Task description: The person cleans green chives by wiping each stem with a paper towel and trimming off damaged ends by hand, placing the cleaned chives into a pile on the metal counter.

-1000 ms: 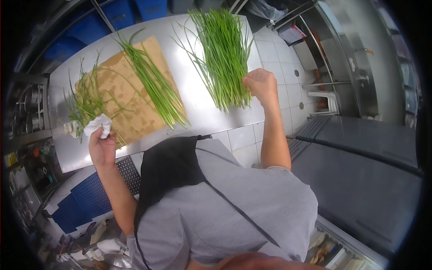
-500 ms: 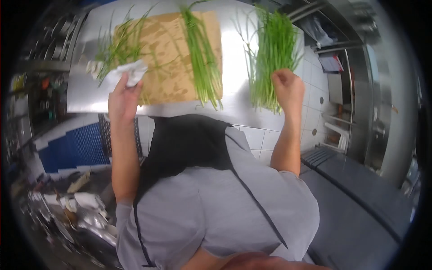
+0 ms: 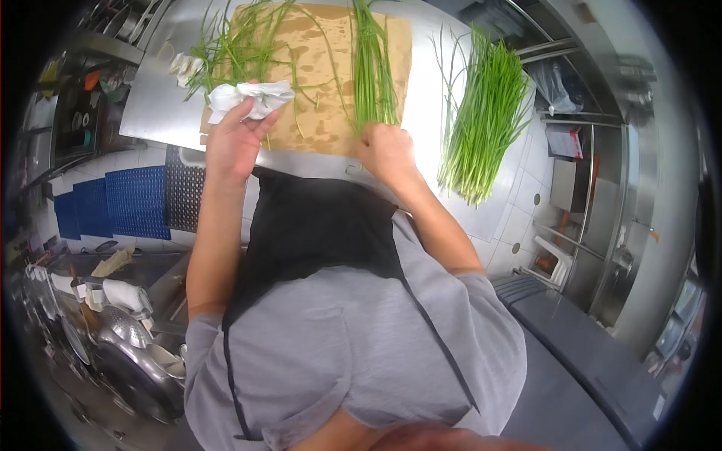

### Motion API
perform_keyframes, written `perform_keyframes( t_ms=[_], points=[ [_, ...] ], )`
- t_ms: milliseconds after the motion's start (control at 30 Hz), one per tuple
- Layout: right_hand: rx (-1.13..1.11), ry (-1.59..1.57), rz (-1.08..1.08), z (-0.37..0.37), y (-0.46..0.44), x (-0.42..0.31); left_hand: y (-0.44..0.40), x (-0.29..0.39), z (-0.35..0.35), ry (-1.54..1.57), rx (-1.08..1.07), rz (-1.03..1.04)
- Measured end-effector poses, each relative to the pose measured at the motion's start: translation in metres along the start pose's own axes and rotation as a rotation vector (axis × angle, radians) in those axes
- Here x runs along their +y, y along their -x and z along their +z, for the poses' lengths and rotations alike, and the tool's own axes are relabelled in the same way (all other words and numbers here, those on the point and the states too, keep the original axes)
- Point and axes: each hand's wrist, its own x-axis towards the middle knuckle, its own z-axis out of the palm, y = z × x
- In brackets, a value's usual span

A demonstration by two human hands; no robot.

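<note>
My left hand (image 3: 237, 143) is closed on a crumpled white paper towel (image 3: 252, 99), at the near left part of a damp brown cardboard sheet (image 3: 312, 75). Loose, scattered chives (image 3: 248, 49) lie just beyond it. On the sheet's right side is a slim bunch of chives (image 3: 372, 71). My right hand (image 3: 387, 152) has its fingers curled around the near ends of that bunch, hiding the stem ends. Farther right, a thicker bunch of chives (image 3: 485, 113) lies apart from both hands on the steel table.
The steel table (image 3: 162, 109) carries the sheet and the chives. Another crumpled white piece (image 3: 184, 68) lies at its left. Blue mats (image 3: 135, 199) cover part of the floor at left. Pots and a colander (image 3: 124, 325) stand at lower left, a grey cabinet top (image 3: 571, 353) at lower right.
My right hand has moved left from the thick bunch to the near ends of the slim bunch. My left hand still holds the paper towel. The view has shifted slightly.
</note>
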Motion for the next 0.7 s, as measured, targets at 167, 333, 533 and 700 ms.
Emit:
perform_keyframes(
  t_ms=[167, 333, 533, 700],
  points=[
    [0.028, -0.164, 0.124, -0.026, -0.005, -0.002, 0.006, 0.003, 0.009, 0.014, 0.065, 0.019],
    [0.072, -0.204, 0.138, -0.025, -0.013, 0.002, 0.003, 0.0, 0.004, 0.013, 0.034, -0.006],
    [-0.015, -0.698, 0.3, -0.013, -0.022, 0.02, 0.004, -0.003, 0.0, 0.026, 0.013, -0.027],
    [-0.018, -0.587, 0.294, -0.008, -0.037, 0.031, 0.0, -0.015, -0.008, 0.122, -0.01, -0.074]
  ],
)
